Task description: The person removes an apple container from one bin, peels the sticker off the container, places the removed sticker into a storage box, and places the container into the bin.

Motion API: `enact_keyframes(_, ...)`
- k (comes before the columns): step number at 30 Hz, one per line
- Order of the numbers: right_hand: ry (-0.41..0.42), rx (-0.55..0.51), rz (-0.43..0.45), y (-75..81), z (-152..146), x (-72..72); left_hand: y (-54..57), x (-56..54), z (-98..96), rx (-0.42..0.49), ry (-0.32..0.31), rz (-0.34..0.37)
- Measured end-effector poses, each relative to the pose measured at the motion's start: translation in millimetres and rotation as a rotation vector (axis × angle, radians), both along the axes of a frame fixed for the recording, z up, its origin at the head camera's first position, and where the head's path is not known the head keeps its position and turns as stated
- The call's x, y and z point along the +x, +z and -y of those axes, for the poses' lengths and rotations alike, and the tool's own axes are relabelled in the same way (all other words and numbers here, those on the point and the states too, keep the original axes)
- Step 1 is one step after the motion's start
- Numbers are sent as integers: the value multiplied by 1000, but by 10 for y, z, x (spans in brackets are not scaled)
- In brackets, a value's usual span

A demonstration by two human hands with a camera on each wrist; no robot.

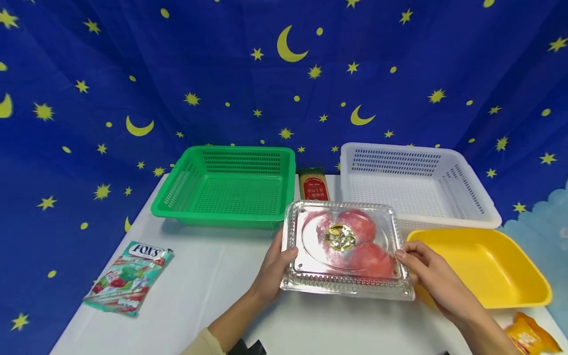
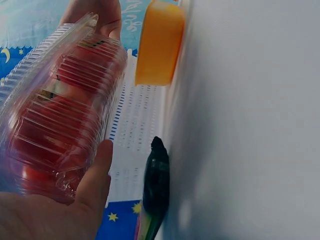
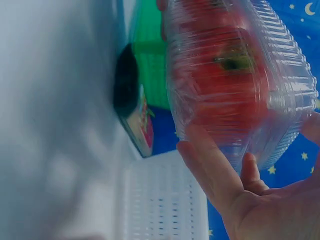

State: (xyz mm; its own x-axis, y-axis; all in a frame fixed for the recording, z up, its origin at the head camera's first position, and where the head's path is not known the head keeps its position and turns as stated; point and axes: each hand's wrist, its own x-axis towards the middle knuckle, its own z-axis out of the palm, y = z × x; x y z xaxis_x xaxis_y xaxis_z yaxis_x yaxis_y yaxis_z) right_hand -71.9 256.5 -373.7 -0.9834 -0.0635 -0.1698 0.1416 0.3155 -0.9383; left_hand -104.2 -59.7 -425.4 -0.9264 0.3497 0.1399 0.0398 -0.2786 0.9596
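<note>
A clear plastic clamshell box of tomatoes (image 1: pixel 340 246) is held up over the white table, tilted so its lid with a round label faces the head view. My left hand (image 1: pixel 270 271) grips its left side, thumb on the lid's edge. On the opposite side my right hand (image 1: pixel 443 286) holds the box, thumb near the right rim and fingers beneath. In the right wrist view, red tomatoes (image 3: pixel 215 95) show through the ribbed wall, one with a green stem end. The right hand's fingers (image 3: pixel 215 165) support it from below.
Behind the box stand a green basket (image 1: pixel 239 197), a white basket (image 1: pixel 399 197) and, between them, a dark packet with a red label (image 1: pixel 314 187). A yellow basin (image 1: pixel 479 266) sits at right, an orange snack bag (image 1: pixel 530 335) before it. A FOX'S candy bag (image 1: pixel 128 278) lies at left.
</note>
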Motion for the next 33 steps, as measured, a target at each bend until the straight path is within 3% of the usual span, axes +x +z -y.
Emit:
enact_keyframes(10, 38, -55, 73, -164, 87, 85, -133, 140, 123, -185, 44, 53)
enact_keyframes(17, 55, -12, 169, -257, 132, 104, -179, 237, 258, -337, 35, 21)
enact_keyframes(25, 74, -1, 192, -349, 194, 150, -209, 252, 338, -575, 27, -38)
enact_keyframes(33, 102, 64, 195, -389, 208, 215, -235, 320, 410, -643, 8, -28)
